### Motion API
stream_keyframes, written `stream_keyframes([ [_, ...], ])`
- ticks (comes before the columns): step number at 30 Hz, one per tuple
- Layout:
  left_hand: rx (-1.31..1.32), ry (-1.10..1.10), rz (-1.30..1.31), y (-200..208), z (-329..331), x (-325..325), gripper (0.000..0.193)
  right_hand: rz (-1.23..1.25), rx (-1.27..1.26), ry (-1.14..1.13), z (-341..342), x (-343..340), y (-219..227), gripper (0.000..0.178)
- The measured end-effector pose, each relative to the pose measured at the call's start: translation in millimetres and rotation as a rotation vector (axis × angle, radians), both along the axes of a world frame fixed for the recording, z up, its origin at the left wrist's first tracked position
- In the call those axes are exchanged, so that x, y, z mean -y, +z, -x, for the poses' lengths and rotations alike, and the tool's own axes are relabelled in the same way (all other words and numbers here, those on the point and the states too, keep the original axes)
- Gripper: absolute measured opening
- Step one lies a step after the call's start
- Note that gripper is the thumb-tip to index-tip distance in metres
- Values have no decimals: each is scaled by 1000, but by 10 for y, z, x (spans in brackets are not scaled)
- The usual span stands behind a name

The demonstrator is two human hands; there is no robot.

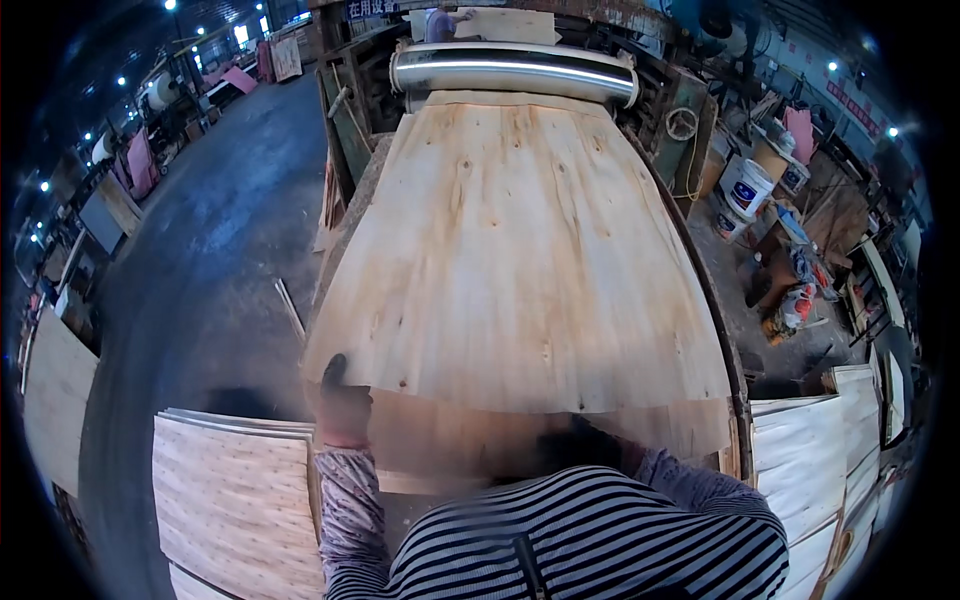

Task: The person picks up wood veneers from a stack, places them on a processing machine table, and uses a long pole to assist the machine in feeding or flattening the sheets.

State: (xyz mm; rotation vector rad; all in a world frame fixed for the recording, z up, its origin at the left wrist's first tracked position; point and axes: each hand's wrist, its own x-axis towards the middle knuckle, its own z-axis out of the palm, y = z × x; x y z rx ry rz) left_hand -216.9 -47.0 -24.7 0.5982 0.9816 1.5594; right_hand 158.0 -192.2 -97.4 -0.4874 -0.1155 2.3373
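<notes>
A wide, pale wood veneer sheet (500,250) with brown streaks and small knots lies in front of me, its far edge at a shiny metal roller (515,72). My left hand (345,412), in a dark-tipped glove, grips the sheet's near left corner, thumb on top and the other fingers hidden beneath. Close to the near edge, right of the middle, is my right hand (582,445) in a dark glove. Motion blur smears it, and its fingers cannot be made out. Under the near edge shows a browner wood surface (680,425), partly blurred.
Stacked veneer sheets stand at my left (235,490) and right (800,460). Green machine posts flank the roller, one with a handwheel (681,124). Beyond it a person (442,24) stands by another sheet. White buckets (745,190) and clutter lie to the right; wood strips (290,308) to the left.
</notes>
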Motion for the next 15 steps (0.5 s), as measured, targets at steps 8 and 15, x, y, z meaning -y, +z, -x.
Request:
stream_keyframes([
  [8,585,-444,-282,-349,252,-334,28,-485,733,-582,-531,-639,18,38],
  [15,-21,-329,-276,-80,-91,52,43,-369,171,-551,-971,-2206,935,39],
])
